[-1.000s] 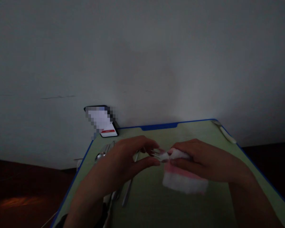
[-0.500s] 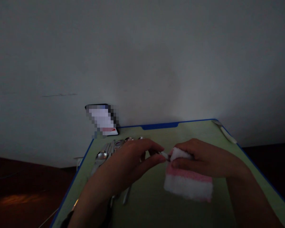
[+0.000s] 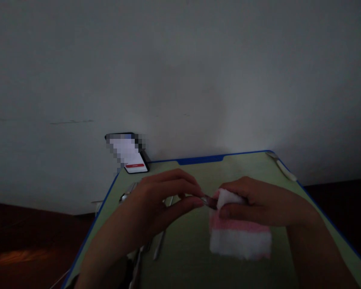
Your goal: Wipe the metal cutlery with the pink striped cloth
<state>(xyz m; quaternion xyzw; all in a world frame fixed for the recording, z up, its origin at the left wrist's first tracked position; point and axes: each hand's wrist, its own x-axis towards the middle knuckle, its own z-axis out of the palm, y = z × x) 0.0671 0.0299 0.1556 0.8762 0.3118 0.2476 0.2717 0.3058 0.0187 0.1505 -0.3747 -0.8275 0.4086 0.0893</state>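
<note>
My left hand (image 3: 159, 200) pinches the end of a thin, shiny piece of metal cutlery (image 3: 209, 201) between thumb and fingertips. Its other end runs into a fluffy pink-and-white cloth (image 3: 240, 243), so I cannot tell which kind of cutlery it is. The cloth is folded over it in the grip of my right hand (image 3: 255, 202), with a striped flap hanging below. Behind and under my left hand lie more metal pieces, among them a spoon (image 3: 124, 197) and a slim handle (image 3: 159, 247), partly hidden by the hand and forearm.
A phone (image 3: 136, 167) leans on the wall (image 3: 180, 80) at the table's back left, its screen partly pixelated. A white-handled utensil (image 3: 285, 170) lies along the right edge. The pale green tabletop (image 3: 192, 249) has a blue rim.
My left hand has shifted slightly and now covers more of the spoons behind it. More of the cutlery shows beside the cloth. My right hand keeps its grip.
</note>
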